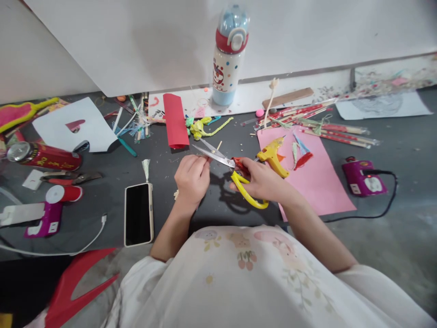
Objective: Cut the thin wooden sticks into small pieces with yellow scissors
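My right hand (261, 180) grips yellow-handled scissors (232, 171), blades apart and pointing left toward my left hand (193, 177). My left hand is closed in a pinch, its fingertips right at the blade tips, holding something too small to make out. Both hands hover over the dark grey table (102, 182). A yellow glue gun (273, 155) lies just behind my right hand on a pink paper sheet (314, 182).
A phone (138, 214) lies left of my left arm, with a small tassel (146, 167) above it. A folded red paper (175, 119), a dotted water bottle (228, 59), decorated sticks (327, 123), a red can (44, 157), pliers (71, 178) and a purple device (363, 178) with a cable surround the area.
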### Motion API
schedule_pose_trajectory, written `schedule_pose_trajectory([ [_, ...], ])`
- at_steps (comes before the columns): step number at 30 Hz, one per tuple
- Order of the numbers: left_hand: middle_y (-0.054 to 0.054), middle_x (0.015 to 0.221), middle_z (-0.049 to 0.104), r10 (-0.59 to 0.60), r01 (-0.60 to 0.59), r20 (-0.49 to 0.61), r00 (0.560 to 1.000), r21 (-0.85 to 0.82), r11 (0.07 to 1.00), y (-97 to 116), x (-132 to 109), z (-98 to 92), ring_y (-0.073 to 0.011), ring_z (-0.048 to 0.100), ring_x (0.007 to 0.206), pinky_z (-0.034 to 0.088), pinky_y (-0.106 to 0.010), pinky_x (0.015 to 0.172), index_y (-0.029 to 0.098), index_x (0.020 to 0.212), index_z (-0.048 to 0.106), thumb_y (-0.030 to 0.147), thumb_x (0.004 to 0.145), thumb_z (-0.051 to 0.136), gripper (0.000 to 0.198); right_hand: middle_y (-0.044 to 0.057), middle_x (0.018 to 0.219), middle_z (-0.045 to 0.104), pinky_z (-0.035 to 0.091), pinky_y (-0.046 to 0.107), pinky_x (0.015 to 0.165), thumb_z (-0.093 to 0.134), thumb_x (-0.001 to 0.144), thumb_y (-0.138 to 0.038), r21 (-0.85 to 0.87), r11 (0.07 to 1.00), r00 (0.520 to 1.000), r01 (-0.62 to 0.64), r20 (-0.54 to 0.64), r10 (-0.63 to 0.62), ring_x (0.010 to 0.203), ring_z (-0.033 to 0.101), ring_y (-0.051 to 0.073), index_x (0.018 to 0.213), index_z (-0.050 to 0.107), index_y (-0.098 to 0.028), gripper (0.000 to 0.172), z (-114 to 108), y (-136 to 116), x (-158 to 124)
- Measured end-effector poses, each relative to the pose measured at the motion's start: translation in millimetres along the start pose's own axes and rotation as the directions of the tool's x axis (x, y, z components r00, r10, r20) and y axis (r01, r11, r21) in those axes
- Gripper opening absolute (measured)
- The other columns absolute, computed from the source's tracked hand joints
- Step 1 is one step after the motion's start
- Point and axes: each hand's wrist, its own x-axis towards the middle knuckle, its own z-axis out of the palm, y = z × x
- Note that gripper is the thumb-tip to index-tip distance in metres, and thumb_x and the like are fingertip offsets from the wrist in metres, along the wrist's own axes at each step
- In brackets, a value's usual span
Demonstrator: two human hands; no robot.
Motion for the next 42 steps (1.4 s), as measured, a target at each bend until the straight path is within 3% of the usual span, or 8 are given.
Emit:
schedule_pose_trajectory([
  [10, -0.003, 0.076, 0.065, -0.04, 0.041, 0.034, 0.999, -0.017, 0.999, -0.7, 0.3, -2.2, -0.0137, 0.058, 0.078, 0.046, -0.027, 0.075, 0.018, 0.079, 0.063, 0.018, 0.083, 0.051, 0.014, 0.004, 0.077, 0.06, 0.032, 0.025, 0.055, 0.059, 0.067, -0.061, -0.022, 1.0, 0.999, -0.011, -0.03, 0.011, 0.063, 0.054, 0.016, 0.098, 0.052, -0.017, 0.055, -2.1, -2.8, -0.2],
  [18, -0.004, 0.076, 0.064, -0.047, 0.051, 0.078, 0.996, -0.062, 0.997, -1.8, 1.1, -1.7, -0.0141, 0.056, 0.08, 0.043, -0.027, 0.077, 0.018, 0.078, 0.062, 0.02, 0.087, 0.047, 0.017, 0.001, 0.074, 0.058, 0.033, 0.025, 0.055, 0.061, 0.066, -0.06, 0.033, 0.998, 0.999, -0.053, 0.01, 0.053, 0.061, 0.052, 0.015, 0.099, 0.055, -0.019, 0.053, -4.1, -3.8, 0.8],
  [29, -0.001, 0.07, 0.058, -0.109, 0.127, 0.17, 0.979, -0.099, 0.987, 1.6, 3.6, -1.7, -0.012, 0.053, 0.072, 0.041, -0.024, 0.07, 0.019, 0.076, 0.059, 0.023, 0.09, 0.043, 0.021, 0.0, 0.072, 0.057, 0.031, 0.024, 0.054, 0.061, 0.065, -0.062, 0.027, 0.998, 0.999, -0.052, 0.0, 0.052, 0.06, 0.05, 0.014, 0.088, 0.053, -0.02, 0.049, -4.3, -1.1, -0.2],
  [37, -0.002, 0.067, 0.057, -0.089, 0.103, 0.191, 0.978, -0.067, 0.992, -1.6, 2.7, 3.4, -0.013, 0.052, 0.07, 0.04, -0.026, 0.068, 0.019, 0.075, 0.058, 0.025, 0.09, 0.04, 0.025, 0.0, 0.065, 0.054, 0.027, 0.025, 0.052, 0.059, 0.071, -0.048, 0.013, 0.999, 0.998, -0.051, -0.045, 0.051, 0.058, 0.049, 0.013, 0.076, 0.047, -0.02, 0.031, 0.9, -2.7, -1.9],
  [39, -0.003, 0.073, 0.06, -0.093, 0.101, 0.163, 0.982, -0.043, 0.994, -0.1, 2.8, 3.4, -0.014, 0.054, 0.075, 0.041, -0.027, 0.073, 0.018, 0.083, 0.06, 0.025, 0.09, 0.04, 0.023, -0.001, 0.063, 0.053, 0.027, 0.025, 0.051, 0.059, 0.07, -0.047, 0.039, 0.997, 0.997, -0.064, -0.044, 0.065, 0.056, 0.047, 0.012, 0.072, 0.045, -0.02, 0.031, 4.2, -1.9, 0.3],
  [42, -0.01, 0.097, 0.062, -0.093, 0.092, 0.016, 0.996, 0.024, 0.995, 6.6, 1.2, 0.2, -0.0182, 0.054, 0.095, 0.04, -0.033, 0.086, 0.015, 0.106, 0.057, 0.023, 0.089, 0.042, 0.025, -0.003, 0.06, 0.052, 0.028, 0.024, 0.05, 0.058, 0.07, -0.049, 0.136, 0.979, 0.987, -0.15, -0.029, 0.155, 0.053, 0.045, 0.011, 0.07, 0.046, -0.02, 0.032, 14.9, -0.5, 7.0],
])
